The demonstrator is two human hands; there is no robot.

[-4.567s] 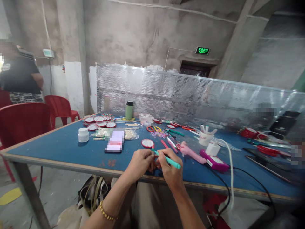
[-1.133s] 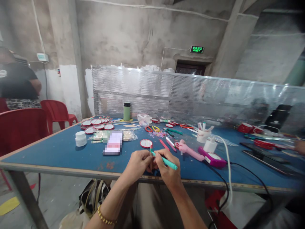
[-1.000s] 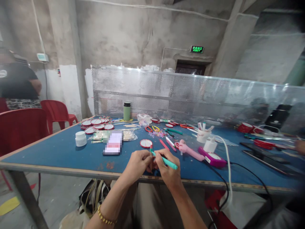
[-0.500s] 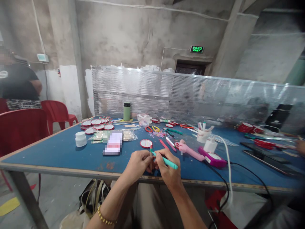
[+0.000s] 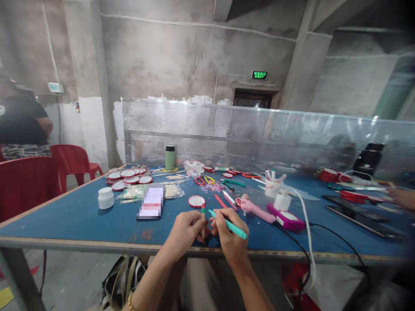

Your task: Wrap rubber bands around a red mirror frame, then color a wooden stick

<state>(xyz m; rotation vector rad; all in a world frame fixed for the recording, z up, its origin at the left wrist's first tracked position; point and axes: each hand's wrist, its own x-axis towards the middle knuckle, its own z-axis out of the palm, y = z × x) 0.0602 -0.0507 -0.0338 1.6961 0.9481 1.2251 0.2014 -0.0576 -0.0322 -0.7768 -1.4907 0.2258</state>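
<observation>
My left hand (image 5: 187,228) is closed around a small flat wooden stick (image 5: 203,212), held upright, with red and green bands at its upper end. My right hand (image 5: 231,231) grips a teal marker pen (image 5: 234,229) slanting across the fingers. The pen's tip points at the stick with a small gap between them. Just behind the hands lies a round white disc with a red rim (image 5: 196,201). To its right are a red marker (image 5: 221,201) and a white-and-pink marker (image 5: 230,201).
A pixelated phone (image 5: 151,202) and a white jar (image 5: 105,198) lie on the left of the blue table (image 5: 81,224). Pink hot glue gun (image 5: 256,209), purple device (image 5: 285,217) and cables are on the right. Pliers (image 5: 234,183) and a green bottle (image 5: 170,157) stand farther back. Another person's hand (image 5: 403,198) shows far right.
The teal marker's tip has drawn back to the right from the stick, leaving a gap. The left hand still holds the stick. The camera view has shifted slightly.
</observation>
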